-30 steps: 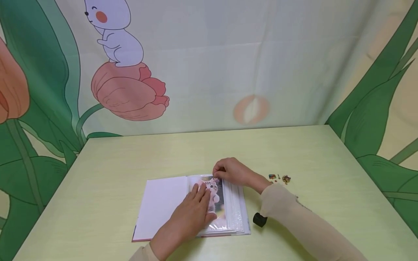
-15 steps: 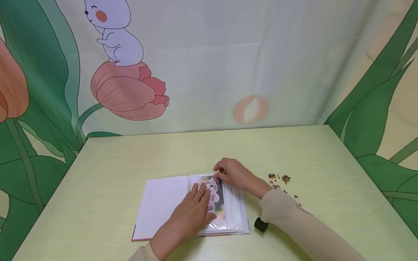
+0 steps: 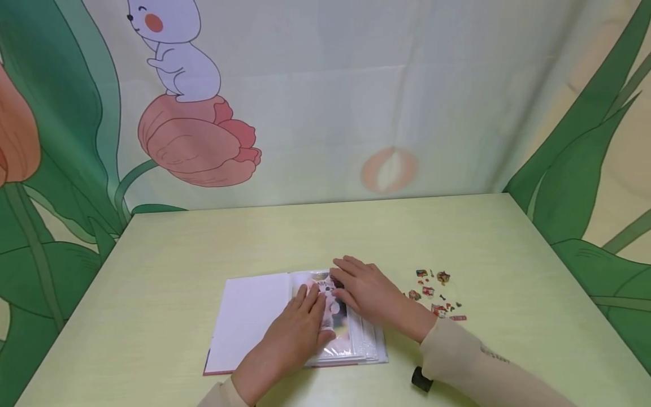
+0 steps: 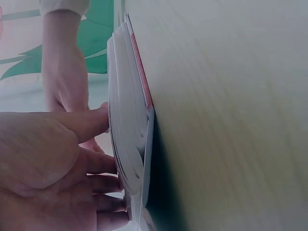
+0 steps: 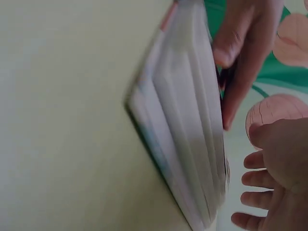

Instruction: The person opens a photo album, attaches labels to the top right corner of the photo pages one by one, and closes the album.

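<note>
A photo album (image 3: 249, 322) lies spread on the table, its white inner cover at the left and clear-pocket pages at the right. The top pocket shows a photo of a pink-and-white kitten (image 3: 342, 333). My left hand (image 3: 297, 325) rests on this page with straight fingers, their tips touching it in the left wrist view. Above the photo's upper right corner, my right hand (image 3: 368, 288) spreads its fingers and pinches nothing. In the right wrist view that right hand (image 5: 284, 173) stands a little apart from the pages (image 5: 187, 120). It hides the photo's upper right part.
Several small colourful stickers (image 3: 428, 291) lie scattered on the table right of the album, partly behind the right forearm. A small black piece (image 3: 422, 379) sits at the right sleeve. A curtain printed with flowers (image 3: 198, 141) hangs behind the table's far edge.
The right hand's fingers, bent close together at the photo's top right corner before, have spread. That hand and forearm have shifted toward the near right, uncovering more stickers. The left hand stays put.
</note>
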Available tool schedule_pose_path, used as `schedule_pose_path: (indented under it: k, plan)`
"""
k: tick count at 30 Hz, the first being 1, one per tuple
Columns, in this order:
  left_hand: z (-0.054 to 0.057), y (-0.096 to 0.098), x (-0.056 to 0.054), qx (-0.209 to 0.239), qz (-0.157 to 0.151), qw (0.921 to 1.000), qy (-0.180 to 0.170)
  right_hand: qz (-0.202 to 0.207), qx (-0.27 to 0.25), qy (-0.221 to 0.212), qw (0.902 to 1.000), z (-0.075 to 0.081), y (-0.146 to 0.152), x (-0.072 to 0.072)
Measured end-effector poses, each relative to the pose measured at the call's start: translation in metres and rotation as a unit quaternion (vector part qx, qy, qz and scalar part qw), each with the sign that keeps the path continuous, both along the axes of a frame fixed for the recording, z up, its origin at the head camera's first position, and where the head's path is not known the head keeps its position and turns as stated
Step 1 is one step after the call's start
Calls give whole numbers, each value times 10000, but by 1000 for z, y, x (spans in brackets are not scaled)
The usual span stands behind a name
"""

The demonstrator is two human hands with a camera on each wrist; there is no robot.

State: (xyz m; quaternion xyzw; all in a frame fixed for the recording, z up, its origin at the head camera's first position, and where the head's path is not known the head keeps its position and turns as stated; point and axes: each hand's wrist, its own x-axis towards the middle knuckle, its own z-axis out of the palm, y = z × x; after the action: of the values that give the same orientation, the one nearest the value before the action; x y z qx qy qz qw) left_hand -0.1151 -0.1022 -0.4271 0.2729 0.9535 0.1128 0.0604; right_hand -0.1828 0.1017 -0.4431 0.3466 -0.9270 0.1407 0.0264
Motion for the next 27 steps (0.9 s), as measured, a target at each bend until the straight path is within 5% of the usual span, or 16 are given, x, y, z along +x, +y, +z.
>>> schedule_pose_path:
  k: [9, 27]
  plan:
    - [-2, -2, 0, 158, -39, 9999, -32, -98, 909, -329, 9953, -8, -6, 16]
    - [-2, -3, 0, 100, -38, 9999, -88, -764, 1265, -681, 9867, -4, -5, 0]
